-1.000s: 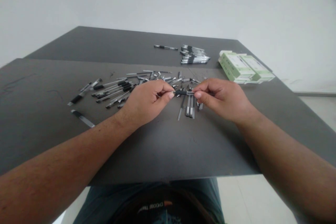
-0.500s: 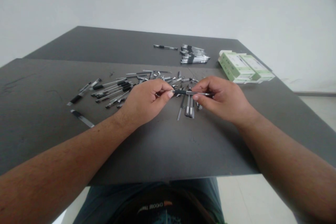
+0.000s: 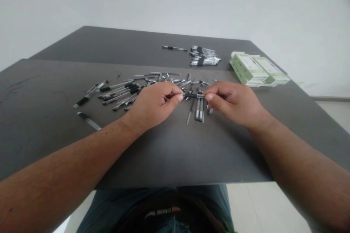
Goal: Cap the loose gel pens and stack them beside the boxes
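Observation:
Between both hands, above the table, a pen with a black grip [image 3: 191, 95] lies level. My left hand [image 3: 157, 103] pinches its left end between thumb and forefinger. On the other side, my right hand [image 3: 232, 102] closes thumb and fingers round the clear barrel, hiding the pen's right part. Beneath and behind the hands spread loose pen parts [image 3: 199, 111], several of them clear barrels and thin refills. To the left of my left hand lie several clear barrels with black grips [image 3: 117, 96].
At the back, a stack of pens [image 3: 205, 60] lies beside a single pen [image 3: 175, 48]. Two green and white boxes [image 3: 250, 69] sit at the right. Apart at the left are two pen barrels [image 3: 89, 121] [image 3: 84, 99]. The dark table [image 3: 164, 156] ends near my lap.
My right hand has shifted its grip along the pen, closer to the black grip. The thin part seen sticking out between its fingers is now hidden. The view has moved slightly.

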Demonstrator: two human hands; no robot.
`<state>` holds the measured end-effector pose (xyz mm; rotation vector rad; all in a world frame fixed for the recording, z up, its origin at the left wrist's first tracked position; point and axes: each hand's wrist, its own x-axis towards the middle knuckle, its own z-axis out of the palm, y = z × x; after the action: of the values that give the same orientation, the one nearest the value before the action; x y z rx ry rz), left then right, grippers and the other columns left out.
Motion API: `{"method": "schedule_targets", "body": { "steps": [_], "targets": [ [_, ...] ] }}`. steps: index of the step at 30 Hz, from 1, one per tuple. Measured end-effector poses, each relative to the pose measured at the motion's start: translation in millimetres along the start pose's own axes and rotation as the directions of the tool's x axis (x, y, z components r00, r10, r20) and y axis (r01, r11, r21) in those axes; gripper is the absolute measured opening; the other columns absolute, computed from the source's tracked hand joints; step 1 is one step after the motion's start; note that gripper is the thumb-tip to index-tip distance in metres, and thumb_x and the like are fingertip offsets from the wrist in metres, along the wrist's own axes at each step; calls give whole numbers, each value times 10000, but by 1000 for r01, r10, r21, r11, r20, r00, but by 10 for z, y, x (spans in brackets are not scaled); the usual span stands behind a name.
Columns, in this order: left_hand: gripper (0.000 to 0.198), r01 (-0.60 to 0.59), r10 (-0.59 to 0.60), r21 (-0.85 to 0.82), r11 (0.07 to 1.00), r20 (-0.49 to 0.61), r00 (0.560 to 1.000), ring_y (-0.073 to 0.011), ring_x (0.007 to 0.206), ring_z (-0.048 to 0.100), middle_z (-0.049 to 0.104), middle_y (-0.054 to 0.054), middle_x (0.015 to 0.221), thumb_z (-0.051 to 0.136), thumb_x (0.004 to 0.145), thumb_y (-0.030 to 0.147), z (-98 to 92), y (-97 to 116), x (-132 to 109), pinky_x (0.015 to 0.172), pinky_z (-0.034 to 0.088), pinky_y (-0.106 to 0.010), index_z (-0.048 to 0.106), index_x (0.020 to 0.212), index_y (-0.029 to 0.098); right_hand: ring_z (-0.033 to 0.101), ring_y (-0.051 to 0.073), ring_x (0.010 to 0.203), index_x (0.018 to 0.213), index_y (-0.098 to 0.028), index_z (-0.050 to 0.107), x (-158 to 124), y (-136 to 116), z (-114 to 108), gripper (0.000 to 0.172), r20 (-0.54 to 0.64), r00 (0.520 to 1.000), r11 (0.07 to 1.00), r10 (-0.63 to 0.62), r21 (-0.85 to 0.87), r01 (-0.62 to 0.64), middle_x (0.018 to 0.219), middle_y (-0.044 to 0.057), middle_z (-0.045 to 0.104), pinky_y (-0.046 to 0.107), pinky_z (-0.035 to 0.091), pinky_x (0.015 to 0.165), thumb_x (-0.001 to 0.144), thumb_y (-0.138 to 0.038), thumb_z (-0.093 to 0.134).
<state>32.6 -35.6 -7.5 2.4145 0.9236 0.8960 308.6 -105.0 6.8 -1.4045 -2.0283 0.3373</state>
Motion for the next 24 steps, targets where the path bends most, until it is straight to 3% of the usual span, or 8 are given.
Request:
{"method": "schedule_targets", "body": {
  "steps": [3, 8, 13, 17, 21, 24],
  "targets": [
    [242, 5, -5, -7, 1000, -2, 1000, -213, 842, 717, 797, -29, 891, 626, 1043, 358, 4, -4, -6, 863, 563, -333, 818, 990, 221, 751, 206, 731, 1061, -243, 830, -1, -2, 6, 205, -38, 999, 1000, -10, 12, 10, 859, 24, 846, 317, 551, 691, 1030, -435, 767],
    [222, -31, 31, -21, 999, -8, 999, -203, 852, 716, 811, -25, 913, 644, 1051, 340, 31, -13, -20, 877, 558, -327, 818, 990, 216, 728, 202, 663, 987, -264, 851, -12, 17, 1, 245, 17, 1000, 1000, 9, -14, -9, 765, 11, 811, 326, 531, 650, 1071, -446, 711],
    [191, -55, 52, -55, 997, -44, 998, -194, 881, 730, 819, -27, 935, 657, 1066, 289, 55, -22, -30, 865, 542, -321, 810, 993, 200, 791, 269, 777, 1099, -278, 857, -49, 91, 18, 206, -59, 998, 999, -11, -34, 9, 921, 46, 866, 383, 589, 701, 1027, -458, 787],
    [174, -70, 67, -94, 993, -36, 997, -194, 902, 742, 823, -30, 947, 670, 1089, 271, 70, -21, -39, 876, 549, -324, 802, 999, 201, 780, 271, 729, 1051, -299, 850, -70, 156, 29, 250, -35, 999, 998, -24, -63, 22, 845, 42, 838, 402, 581, 698, 1094, -500, 708],
    [154, -97, 88, -137, 986, -66, 994, -186, 912, 749, 820, -36, 949, 681, 1091, 237, 92, -28, -41, 868, 544, -314, 797, 1004, 186, 795, 268, 753, 1115, -279, 841, -66, 212, 45, 235, -48, 999, 999, -20, -47, 17, 918, 53, 864, 393, 584, 699, 1037, -492, 776],
    [161, -123, 111, -153, 980, -83, 990, -184, 912, 749, 817, -43, 949, 682, 1098, 239, 118, -59, -37, 856, 537, -307, 796, 1002, 179, 787, 271, 732, 1057, -279, 852, -50, 235, 59, 229, -16, 999, 998, -34, -56, 33, 860, 48, 852, 396, 578, 690, 1031, -485, 754]
  ]
}}
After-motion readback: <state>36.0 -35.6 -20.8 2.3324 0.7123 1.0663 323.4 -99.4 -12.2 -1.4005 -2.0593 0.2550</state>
